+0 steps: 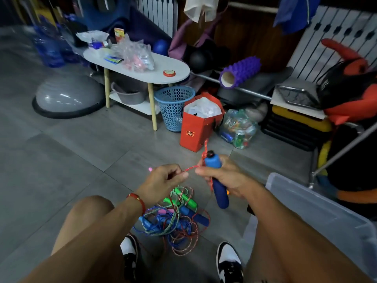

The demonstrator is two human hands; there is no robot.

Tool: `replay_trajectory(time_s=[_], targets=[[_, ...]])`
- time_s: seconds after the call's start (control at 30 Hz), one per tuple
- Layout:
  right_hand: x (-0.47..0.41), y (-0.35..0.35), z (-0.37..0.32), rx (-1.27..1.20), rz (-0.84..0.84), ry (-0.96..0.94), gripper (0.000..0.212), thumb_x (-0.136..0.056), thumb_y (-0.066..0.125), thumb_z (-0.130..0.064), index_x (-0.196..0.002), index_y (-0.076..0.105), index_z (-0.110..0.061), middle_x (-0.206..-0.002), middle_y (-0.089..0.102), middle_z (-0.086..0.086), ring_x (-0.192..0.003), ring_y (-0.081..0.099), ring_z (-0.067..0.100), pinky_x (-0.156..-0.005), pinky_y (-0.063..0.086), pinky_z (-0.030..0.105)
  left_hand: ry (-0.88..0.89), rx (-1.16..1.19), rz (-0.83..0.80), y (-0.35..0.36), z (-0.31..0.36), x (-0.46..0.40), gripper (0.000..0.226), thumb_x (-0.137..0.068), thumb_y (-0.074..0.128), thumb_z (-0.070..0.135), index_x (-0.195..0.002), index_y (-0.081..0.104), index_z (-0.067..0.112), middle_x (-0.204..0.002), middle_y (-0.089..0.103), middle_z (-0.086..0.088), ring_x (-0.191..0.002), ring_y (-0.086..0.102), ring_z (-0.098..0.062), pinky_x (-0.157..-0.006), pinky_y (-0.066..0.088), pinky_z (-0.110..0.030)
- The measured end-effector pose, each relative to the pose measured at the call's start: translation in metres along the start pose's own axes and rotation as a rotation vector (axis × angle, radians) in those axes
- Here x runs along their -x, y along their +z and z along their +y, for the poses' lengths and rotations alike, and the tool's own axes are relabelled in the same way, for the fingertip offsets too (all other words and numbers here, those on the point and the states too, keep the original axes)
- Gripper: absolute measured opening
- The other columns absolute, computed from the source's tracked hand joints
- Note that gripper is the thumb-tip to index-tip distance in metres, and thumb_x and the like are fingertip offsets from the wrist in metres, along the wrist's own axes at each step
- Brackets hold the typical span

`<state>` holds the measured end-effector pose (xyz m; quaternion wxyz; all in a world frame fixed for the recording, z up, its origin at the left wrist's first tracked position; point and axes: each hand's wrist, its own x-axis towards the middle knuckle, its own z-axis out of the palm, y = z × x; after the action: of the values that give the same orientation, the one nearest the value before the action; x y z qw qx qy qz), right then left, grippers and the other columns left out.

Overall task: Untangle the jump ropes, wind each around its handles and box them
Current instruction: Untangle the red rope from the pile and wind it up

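Gripped in the right hand (pixel 222 176): a blue foam jump-rope handle (pixel 217 180), tilted with its black-capped end up and away, lower end pointing down toward the floor. Wrapped round the handle's middle by curled fingers, thumb toward the left. Pinched between thumb and fingertips of the left hand (pixel 163 178): a red-and-white braided rope (pixel 190 168), stretched in a short span across to the right hand's thumb and up to the handle's cap, with another length of it hanging down alongside the handle. Poking out past the left hand's far side: something small and pink (pixel 150 169), too little showing to name. Worn on the left wrist: a red string bracelet (pixel 137 199).

Heaped on the grey tiled floor (pixel 81 152), below the hands and between the knees: a tangle of jump ropes (pixel 173 219), blue, green-and-white and red-and-white cords knotted together, with green handles (pixel 187 199) at the top and blue handles (pixel 195 216) through the middle. Just beside the heap, toward the near edge: two black-and-white sneakers (pixel 229 262).

Standing at the right, close by the right forearm: a clear plastic storage box (pixel 318 211).

Farther off: a red paper bag (pixel 197 129) with white plastic inside, a blue mesh basket (pixel 173 107), a white oval side table (pixel 140 68), a purple foam roller (pixel 240 71), a grey balance dome (pixel 69 97).
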<state>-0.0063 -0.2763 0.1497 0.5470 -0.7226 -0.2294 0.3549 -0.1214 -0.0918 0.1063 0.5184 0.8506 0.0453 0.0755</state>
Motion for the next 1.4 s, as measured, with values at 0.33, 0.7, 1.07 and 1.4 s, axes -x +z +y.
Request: replay_trajectory(time_s=[0.33,0.7,1.07,1.4], targets=[[0.001,-0.049,0.005,0.017,0.371,0.068,0.016,-0.073,0.081,-0.014,-0.084,0.07,-0.012,-0.076,0.068,0.013,-0.06,0.059,0.022,-0.057,0.052,0.033,-0.056,-0.189,-0.1,0.008,-0.021,-0.009,0.03,-0.105,0.048,0.028,-0.078,0.053,0.016,-0.062,0.049,0.013,-0.057,0.046,-0.003,-0.063,0.048,-0.029],[-0.014,0.015,0.01,-0.055,0.088,0.041,0.01,-0.084,0.079,-0.016,-0.092,0.077,-0.011,-0.082,0.074,0.011,-0.065,0.061,0.019,-0.065,0.051,0.036,-0.068,0.008,-0.083,0.022,0.004,-0.012,0.024,-0.099,0.062,0.027,-0.083,0.075,0.016,-0.05,0.039,0.012,-0.045,0.032,-0.004,-0.049,0.03,-0.022],[-0.017,-0.049,-0.02,-0.545,0.652,-0.203,0.02,-0.088,0.072,-0.011,-0.075,0.058,-0.015,-0.049,0.047,0.001,-0.039,0.041,0.016,-0.044,0.035,0.025,-0.161,-0.218,-0.333,0.005,-0.024,0.0,0.026,-0.102,0.055,0.032,-0.08,0.056,0.018,-0.072,0.057,0.006,-0.062,0.052,-0.002,-0.063,0.043,-0.017],[-0.013,0.002,0.003,0.267,-0.08,0.035,0.019,-0.082,0.081,-0.024,-0.1,0.074,-0.025,-0.086,0.076,-0.008,-0.064,0.06,0.01,-0.057,0.052,0.031,0.045,-0.192,-0.155,0.003,-0.015,0.001,0.025,-0.102,0.055,0.022,-0.08,0.058,0.012,-0.059,0.044,0.012,-0.055,0.042,-0.005,-0.056,0.033,-0.015]])
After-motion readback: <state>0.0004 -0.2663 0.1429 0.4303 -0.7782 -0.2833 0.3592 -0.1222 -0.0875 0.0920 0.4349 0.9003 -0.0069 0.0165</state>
